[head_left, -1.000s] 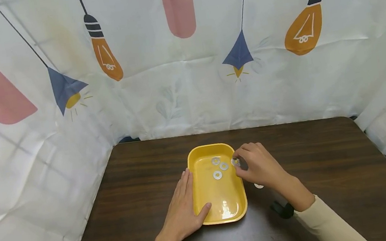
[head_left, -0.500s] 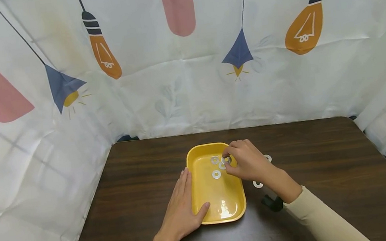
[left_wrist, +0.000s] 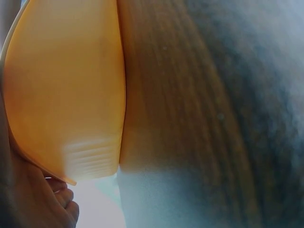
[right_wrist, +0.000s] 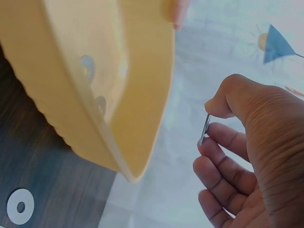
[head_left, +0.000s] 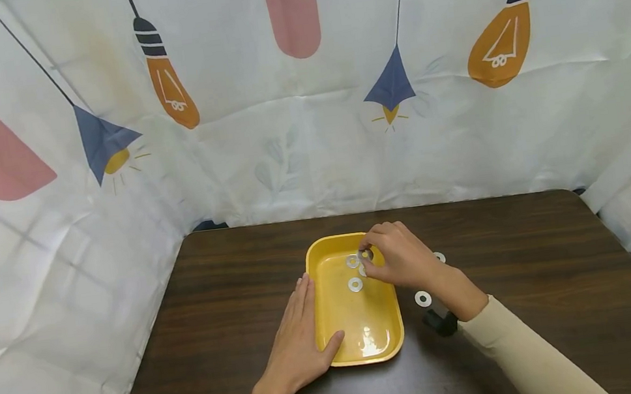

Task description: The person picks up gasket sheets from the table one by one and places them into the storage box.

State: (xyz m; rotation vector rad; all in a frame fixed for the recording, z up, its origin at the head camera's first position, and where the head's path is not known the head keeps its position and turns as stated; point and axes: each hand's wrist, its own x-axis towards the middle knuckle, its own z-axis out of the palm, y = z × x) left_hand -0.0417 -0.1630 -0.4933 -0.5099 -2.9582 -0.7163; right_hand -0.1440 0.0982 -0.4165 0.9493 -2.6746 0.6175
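Observation:
In the head view my right hand [head_left: 400, 259] is above the far right part of a yellow tray [head_left: 351, 324]. It pinches a flat metal washer [right_wrist: 205, 129] between thumb and fingertips, seen edge-on in the right wrist view. Below it, several washers lie on the tray floor, among them one washer [head_left: 356, 289] near the middle; the hand partly covers another. My left hand [head_left: 297, 344] rests along the tray's left side, fingers straight, with the thumb over the rim at the near left. The left wrist view shows mostly the tray's outer wall [left_wrist: 66, 85].
To the right of the tray, a loose washer [head_left: 424, 304] lies on the dark wooden table [head_left: 536, 262]. Farther back, a second washer [head_left: 441, 258] is partly hidden by the right arm. A patterned white curtain [head_left: 311, 158] hangs behind the table.
My right hand has carried the pinched washer leftward from the tray's right rim to over its inside. Both washers on the table are now less covered by the arm. The left hand stays put.

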